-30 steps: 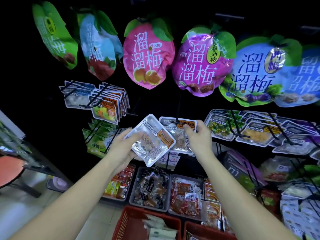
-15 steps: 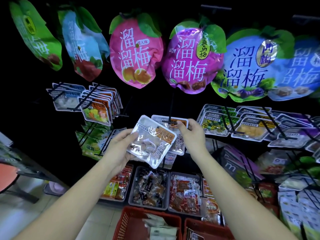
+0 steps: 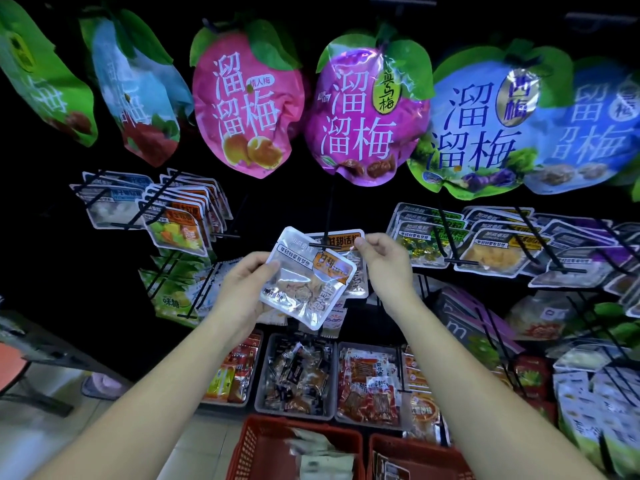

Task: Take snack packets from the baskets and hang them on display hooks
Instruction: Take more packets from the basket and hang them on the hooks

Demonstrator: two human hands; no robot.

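My left hand (image 3: pixel 242 292) grips a clear snack packet (image 3: pixel 306 282) with an orange label by its left edge, tilted, its top near the tip of a black display hook (image 3: pixel 325 244). Behind it another packet (image 3: pixel 343 239) of the same kind hangs on that hook. My right hand (image 3: pixel 384 268) pinches the top right corner of this hanging packet. Two red baskets (image 3: pixel 249 448) (image 3: pixel 426 455) stand below at the bottom edge, with a few pale packets (image 3: pixel 322 452) inside the left one.
Large plum-shaped snack bags (image 3: pixel 249 109) hang in a row above. Hooks with small packets (image 3: pixel 180 220) (image 3: pixel 485 244) flank the middle hook on both sides. Grey trays (image 3: pixel 298 379) of wrapped snacks sit under the hooks. An orange stool (image 3: pixel 14 368) stands at the far left.
The packet in my left hand has risen and shifted right, up to the hook's tip. My right hand has stayed on the hanging packet's corner. The view has tilted slightly.
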